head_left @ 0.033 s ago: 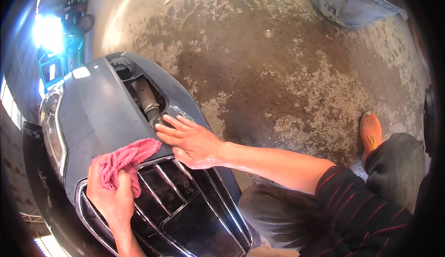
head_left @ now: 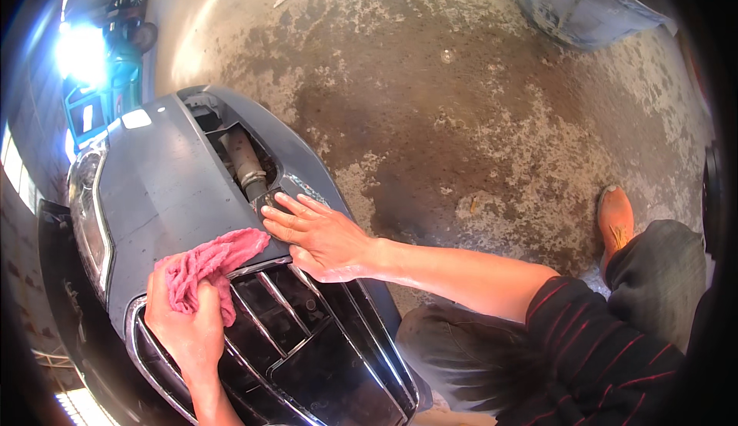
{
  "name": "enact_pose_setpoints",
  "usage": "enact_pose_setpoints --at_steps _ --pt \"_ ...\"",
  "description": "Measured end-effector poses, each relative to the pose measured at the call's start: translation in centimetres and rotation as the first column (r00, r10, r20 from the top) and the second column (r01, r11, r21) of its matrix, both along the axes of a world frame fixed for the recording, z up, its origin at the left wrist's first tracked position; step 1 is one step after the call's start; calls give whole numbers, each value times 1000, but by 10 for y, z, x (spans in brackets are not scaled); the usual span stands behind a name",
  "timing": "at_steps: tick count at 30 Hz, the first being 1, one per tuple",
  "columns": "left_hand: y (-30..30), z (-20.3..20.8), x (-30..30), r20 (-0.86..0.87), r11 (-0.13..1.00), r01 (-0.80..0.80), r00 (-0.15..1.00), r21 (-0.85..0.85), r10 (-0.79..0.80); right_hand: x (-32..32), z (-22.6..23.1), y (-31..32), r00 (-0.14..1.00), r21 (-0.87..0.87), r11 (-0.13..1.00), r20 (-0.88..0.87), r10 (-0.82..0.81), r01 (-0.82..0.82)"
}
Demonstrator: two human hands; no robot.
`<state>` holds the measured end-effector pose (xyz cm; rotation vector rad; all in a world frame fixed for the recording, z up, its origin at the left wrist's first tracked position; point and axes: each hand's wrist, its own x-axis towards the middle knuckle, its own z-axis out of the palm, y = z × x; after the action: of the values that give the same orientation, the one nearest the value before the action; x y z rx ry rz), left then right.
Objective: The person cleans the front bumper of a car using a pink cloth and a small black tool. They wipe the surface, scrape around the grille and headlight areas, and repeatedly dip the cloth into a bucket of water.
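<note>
Left hand: the left hand comes in from the lower edge, its grip closed around a bunched pink rag, fingers curled over the cloth's lower part.
Rag: crumpled, pink, lying against the upper edge of the grille where it meets the grey painted skin of the bumper; one end trails up and right toward the other hand.
Right hand: the right hand lies flat, palm down, fingers spread and pointing left, on the bumper just above the grille; its grip is wide and holds nothing. The fingertips reach the edge of the side opening.
Bumper: a grey car front bumper, off the car, lying on the concrete floor, face up and slanted across the lower left of the view.
Grille: dark, with bright chrome bars and a chrome frame, filling the bumper's lower part.
Side opening: a dark recess in the bumper's upper part with a dull metal tube showing inside.
Headlight: a headlight sits at the bumper's left edge.
Person: crouched at the right, striped dark sleeve, dark trousers, an orange shoe on the floor.
Floor: stained, patchy concrete; a blue tub stands at the upper right, well apart from the hands.
</note>
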<state>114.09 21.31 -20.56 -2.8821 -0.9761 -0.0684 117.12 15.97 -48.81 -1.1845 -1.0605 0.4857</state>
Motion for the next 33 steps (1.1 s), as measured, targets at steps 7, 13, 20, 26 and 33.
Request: enact_pose_setpoints --at_steps 7,13,20,26,33 --pt "1 -1 2 -51 1000 12 999 -16 -13 19 6 24 998 -35 999 66 1 1" --pt "-9 -3 6 -56 1000 20 998 0 -20 7 5 3 1000 -19 1000 7 14 -14" --pt "-8 -1 7 -38 1000 -2 999 -14 1 -13 7 0 982 5 1000 -188 0 0" --pt "2 -5 -1 -5 999 -19 1000 -48 19 2 20 22 955 -16 999 -297 27 -33" --pt "-14 -3 12 -55 999 -3 998 -36 1 -40 2 -28 991 -54 998 -129 -39 32"
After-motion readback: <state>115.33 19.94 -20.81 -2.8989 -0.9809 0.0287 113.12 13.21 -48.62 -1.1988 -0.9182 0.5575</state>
